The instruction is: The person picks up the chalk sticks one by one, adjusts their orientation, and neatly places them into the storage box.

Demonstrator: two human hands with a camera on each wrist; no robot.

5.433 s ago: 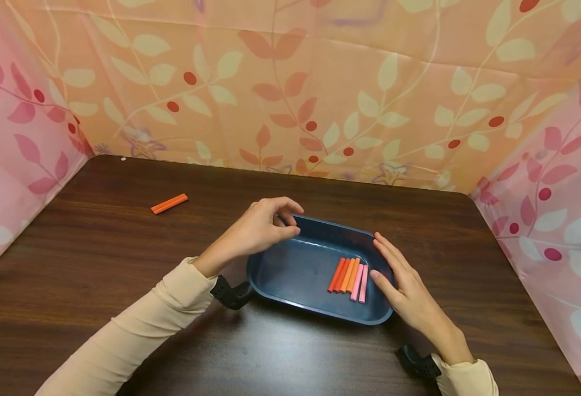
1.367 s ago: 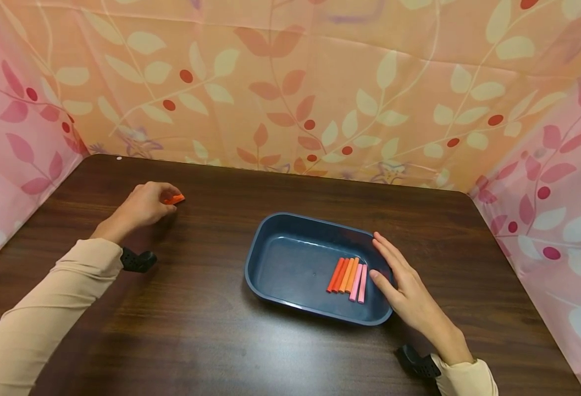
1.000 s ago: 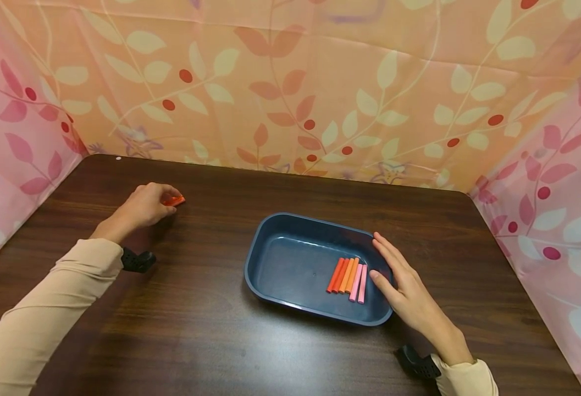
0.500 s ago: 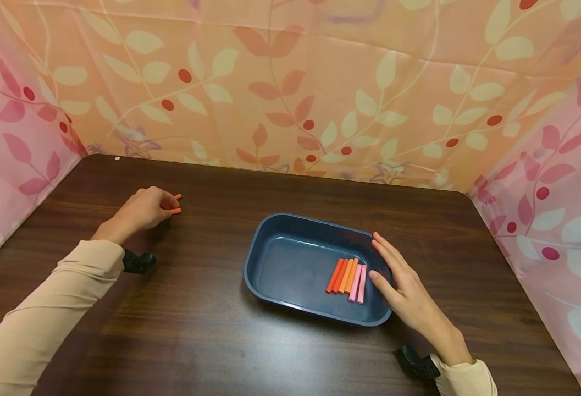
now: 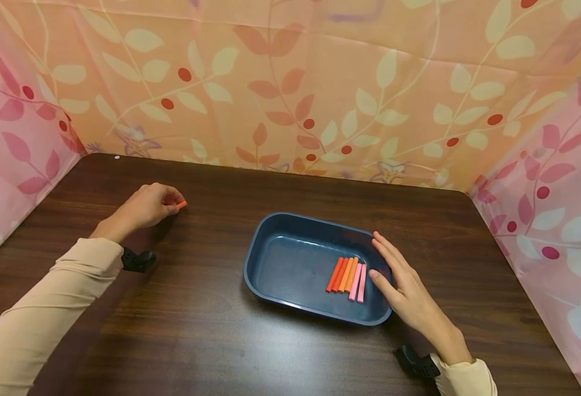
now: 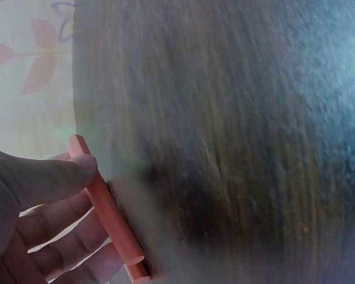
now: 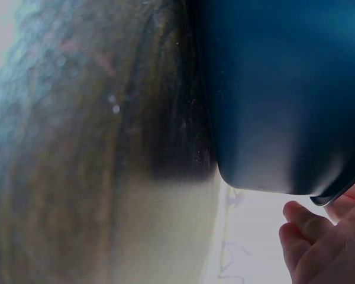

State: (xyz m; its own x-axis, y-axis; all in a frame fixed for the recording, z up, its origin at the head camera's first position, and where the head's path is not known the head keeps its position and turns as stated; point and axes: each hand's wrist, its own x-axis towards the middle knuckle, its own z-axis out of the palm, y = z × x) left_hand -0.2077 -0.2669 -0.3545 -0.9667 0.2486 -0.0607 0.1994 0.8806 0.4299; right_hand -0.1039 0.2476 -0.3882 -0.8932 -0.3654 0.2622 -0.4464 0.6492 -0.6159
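My left hand pinches two orange chalk-like sticks side by side at the table's far left. In the left wrist view, the thumb lies across the sticks and the fingers are behind them. Most of their length is hidden in the head view. A dark blue tray stands at the middle right. Inside it, red sticks, orange sticks and pink sticks lie in a row towards the right end. My right hand rests with fairly straight fingers along the tray's right rim, its thumb over the inside.
Dark wood tabletop surrounds the tray. Patterned cloth hangs behind the table and along both sides. A small white spot sits near the far left edge. Each wrist carries a black device.
My left hand moved from the tray to the two orange sticks at the far left and took hold of them. Their ends stood apart half a second ago and now lie together. The right hand stayed put.
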